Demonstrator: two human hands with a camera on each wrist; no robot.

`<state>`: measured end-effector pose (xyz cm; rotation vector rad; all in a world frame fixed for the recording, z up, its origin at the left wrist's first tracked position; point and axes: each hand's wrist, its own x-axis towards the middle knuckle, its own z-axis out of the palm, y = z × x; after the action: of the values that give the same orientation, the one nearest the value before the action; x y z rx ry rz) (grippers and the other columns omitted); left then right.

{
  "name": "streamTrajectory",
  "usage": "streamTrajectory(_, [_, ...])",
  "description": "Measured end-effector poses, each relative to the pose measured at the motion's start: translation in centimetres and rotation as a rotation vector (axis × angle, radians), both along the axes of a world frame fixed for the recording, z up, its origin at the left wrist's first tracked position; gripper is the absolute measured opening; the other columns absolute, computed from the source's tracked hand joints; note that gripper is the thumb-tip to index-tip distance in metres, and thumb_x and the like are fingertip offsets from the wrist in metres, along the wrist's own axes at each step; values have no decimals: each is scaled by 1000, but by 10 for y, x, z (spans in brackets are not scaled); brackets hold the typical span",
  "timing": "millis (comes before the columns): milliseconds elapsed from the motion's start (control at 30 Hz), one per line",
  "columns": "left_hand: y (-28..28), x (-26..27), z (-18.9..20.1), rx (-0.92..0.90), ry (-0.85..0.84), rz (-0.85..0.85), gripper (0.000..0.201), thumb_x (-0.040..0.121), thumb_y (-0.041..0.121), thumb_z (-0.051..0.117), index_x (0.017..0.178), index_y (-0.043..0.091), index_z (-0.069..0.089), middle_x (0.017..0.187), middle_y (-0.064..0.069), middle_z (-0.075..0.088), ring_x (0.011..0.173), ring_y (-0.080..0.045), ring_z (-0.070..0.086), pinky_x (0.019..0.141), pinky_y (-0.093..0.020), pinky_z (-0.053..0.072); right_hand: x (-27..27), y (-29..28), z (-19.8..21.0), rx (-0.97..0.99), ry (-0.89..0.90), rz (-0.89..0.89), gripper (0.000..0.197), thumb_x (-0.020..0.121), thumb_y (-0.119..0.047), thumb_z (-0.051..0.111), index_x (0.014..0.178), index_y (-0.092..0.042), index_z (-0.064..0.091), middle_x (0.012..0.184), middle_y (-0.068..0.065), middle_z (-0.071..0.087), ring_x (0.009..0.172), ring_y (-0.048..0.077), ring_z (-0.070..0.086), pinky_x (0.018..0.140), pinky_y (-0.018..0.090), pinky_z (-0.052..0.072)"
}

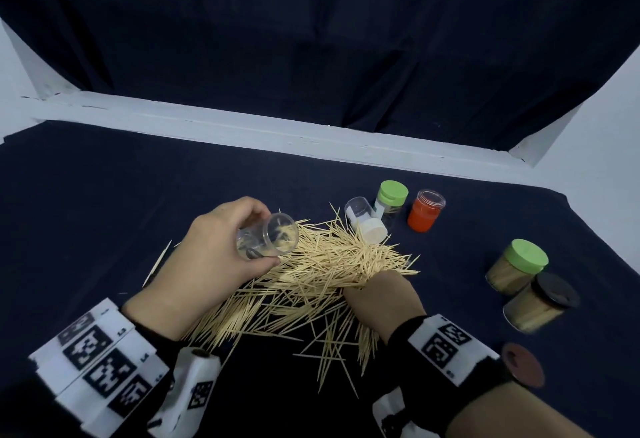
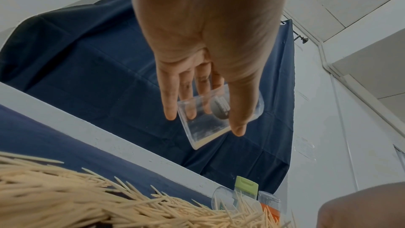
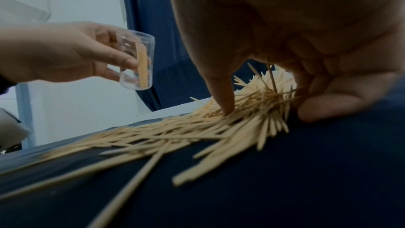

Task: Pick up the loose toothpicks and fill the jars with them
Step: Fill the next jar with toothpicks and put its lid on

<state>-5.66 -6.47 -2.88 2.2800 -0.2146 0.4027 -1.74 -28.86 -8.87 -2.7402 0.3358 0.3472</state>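
A wide heap of toothpicks is lying mid-table, running near-left to far-right. The right hand is digging in at its right side, fingers pinching a bunch. The left hand is gripping a clear jar just left, mouth tilting rightward. Open cloth is lying near and left.

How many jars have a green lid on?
2. One green-lidded jar stands at the back beside the red jar; the other, full, stands on the right next to the black-lidded jar.
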Motion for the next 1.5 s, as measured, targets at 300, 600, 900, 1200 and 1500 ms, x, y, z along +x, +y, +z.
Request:
streamTrajectory(300, [0, -1, -1, -1, 1, 8, 47, 59, 22, 89, 92, 33, 58, 92, 16, 63, 90, -3, 61, 78, -33, 53, 1, -9, 14, 272, 6, -199, 20, 80, -21, 62, 69, -9, 51, 66, 1, 53, 54, 12, 48, 40, 18, 33])
streamTrajectory(600, [-1, 4, 2, 48, 10, 1, 46, 59, 23, 89, 91, 32, 58, 91, 15, 62, 85, -2, 61, 73, -26, 53, 7, -28, 30, 339, 99, -81, 18, 90, -17, 53, 74, -9, 54, 76, 7, 58, 70, 21, 56, 63, 30, 47])
streamTrajectory(900, [-7, 14, 5, 111, 80, -14, 49, 60, 24, 89, 93, 35, 55, 96, 15, 60, 89, 1, 58, 74, -19, 50, 0, -58, 56, 277, 14, 145, 10, 94, -22, 50, 91, -14, 56, 81, -1, 60, 67, 9, 52, 55, 20, 39])
streamTrajectory(1200, [-15, 28, 7, 143, 139, -10, 48, 61, 25, 88, 96, 32, 56, 98, 15, 61, 91, 1, 59, 80, -29, 52, 6, -46, 99, 377, -109, 357, 14, 92, -22, 55, 106, -24, 59, 97, -6, 67, 83, 8, 62, 76, 26, 48])
streamTrajectory(1500, [-24, 37, 7, 131, 130, -36, 45, 61, 31, 87, 88, 38, 52, 93, 13, 60, 86, 5, 57, 70, -12, 45, 24, -6, 114, 44, -81, 738, 21, 94, -32, 51, 106, -15, 49, 102, 5, 61, 91, 20, 58, 84, 39, 49])
